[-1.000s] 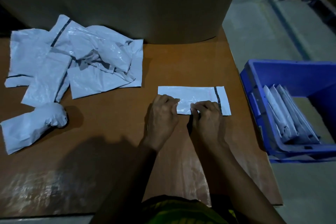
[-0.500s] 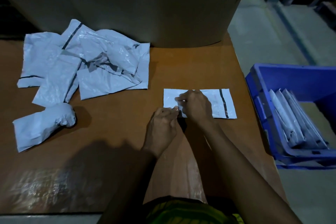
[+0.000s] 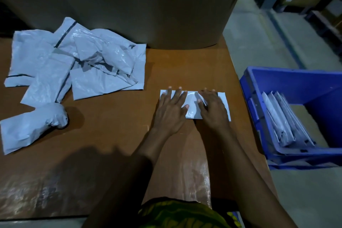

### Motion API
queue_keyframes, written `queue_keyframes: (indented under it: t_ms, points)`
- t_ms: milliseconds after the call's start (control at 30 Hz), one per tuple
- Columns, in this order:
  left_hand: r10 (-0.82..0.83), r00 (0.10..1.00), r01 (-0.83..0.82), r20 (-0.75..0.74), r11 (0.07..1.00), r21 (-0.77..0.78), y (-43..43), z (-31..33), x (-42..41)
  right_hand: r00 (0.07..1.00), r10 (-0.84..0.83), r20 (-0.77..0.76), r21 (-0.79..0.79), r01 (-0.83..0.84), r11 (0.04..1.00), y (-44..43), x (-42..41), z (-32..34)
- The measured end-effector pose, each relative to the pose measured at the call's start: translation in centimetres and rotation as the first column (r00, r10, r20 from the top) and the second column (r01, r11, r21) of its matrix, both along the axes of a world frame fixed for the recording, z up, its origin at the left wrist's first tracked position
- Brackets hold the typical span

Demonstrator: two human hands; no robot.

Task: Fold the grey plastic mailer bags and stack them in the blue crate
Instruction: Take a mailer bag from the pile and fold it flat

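Head view: both hands lie flat on one mailer (image 3: pixel 192 105), right of centre on the table (image 3: pixel 111 135). Left hand (image 3: pixel 171 109) covers its left end, right hand (image 3: pixel 212 109) its right end. Fingers (image 3: pixel 176 94) are straight and spread, pressing down and gripping nothing.

The bag is already a narrow rectangle, so I read this as creasing the fold. Flat palms push air out so it stays thin.

Crate (image 3: pixel 277 79) sits just off the table's right edge and lower than the top, which suits a right-hand drop. Folded bags (image 3: pixel 283 122) in it stand on edge, leaning toward the left wall.

Unfolded pile (image 3: pixel 83 65) is far left, well apart from the bag in hand, so loose stock doesn't mix with it. A crumpled bag (image 3: pixel 31 126) lies in front of the pile.

Judgement: several bags to go. Slick plastic may spring open once released.
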State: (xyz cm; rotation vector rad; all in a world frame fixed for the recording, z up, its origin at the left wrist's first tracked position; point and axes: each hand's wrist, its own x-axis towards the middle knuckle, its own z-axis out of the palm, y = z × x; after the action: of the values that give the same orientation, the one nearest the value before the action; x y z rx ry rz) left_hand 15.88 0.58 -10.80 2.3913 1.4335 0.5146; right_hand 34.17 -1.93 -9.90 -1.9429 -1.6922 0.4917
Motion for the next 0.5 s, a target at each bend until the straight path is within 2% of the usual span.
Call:
queue_keyframes:
  t_ms: [100, 300, 500]
  points:
    - [-0.014, 0.990, 0.018, -0.144, 1.000, 0.023, -0.4, -1.9, 0.2, 0.989, 0.033, 0.144, -0.066, -0.023, 0.998, -1.1, 0.5, -1.1]
    - [0.008, 0.981, -0.004, -0.194, 1.000, 0.017, -0.1, -2.3, 0.6, 0.929, -0.070, 0.363, -0.034, 0.088, 0.996, -1.9, -0.4, -2.1]
    - [0.030, 0.976, -0.035, -0.214, 0.999, -0.019, 0.6, -1.8, 0.9, 0.933, -0.088, 0.350, -0.054, 0.114, 0.992, -1.0, -0.5, -2.0]
